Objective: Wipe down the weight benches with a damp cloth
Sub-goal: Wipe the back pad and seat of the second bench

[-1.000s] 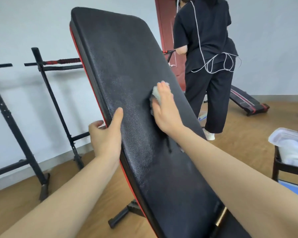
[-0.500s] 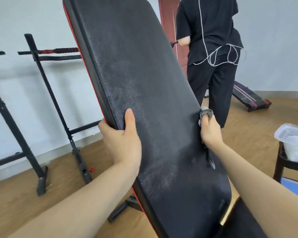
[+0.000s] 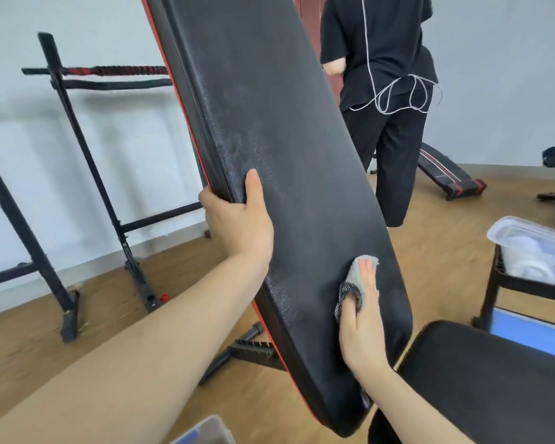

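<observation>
A black padded bench backrest (image 3: 285, 139) with a red edge stands steeply inclined in the middle of the view. Its surface shows pale streaks. My left hand (image 3: 237, 222) grips its left edge, thumb on the front face. My right hand (image 3: 361, 318) presses a small grey-green cloth (image 3: 354, 283) flat against the lower part of the pad. The bench's black seat pad (image 3: 487, 389) lies at the lower right.
A person in black (image 3: 388, 100) stands behind the bench, back turned. Black metal racks (image 3: 87, 155) line the white wall on the left. A clear plastic box (image 3: 535, 248) sits on a black stand at right. Another bench (image 3: 446, 174) lies on the wooden floor beyond.
My right hand with the cloth moved from the pad's right edge down and inward onto its lower face. The view dropped lower, and the seat pad came into sight.
</observation>
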